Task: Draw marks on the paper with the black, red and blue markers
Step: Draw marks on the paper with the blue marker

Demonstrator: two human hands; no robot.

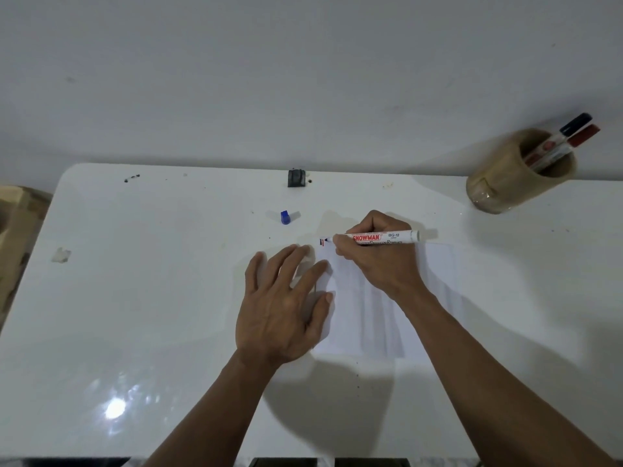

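Left hand [283, 308] flat on paper [435, 281] — right hand [374, 261] grips blue marker [381, 237], cap [285, 217] beyond.

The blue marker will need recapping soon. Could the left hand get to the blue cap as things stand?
Probably yes: the blue cap lies alone on the table, just beyond the left hand, which only presses the paper.

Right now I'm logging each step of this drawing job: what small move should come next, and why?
Probably stroke the blue marker down beside the marks: the right hand holds its tip at the paper, black and red marks show, the left hand steadies the sheet.
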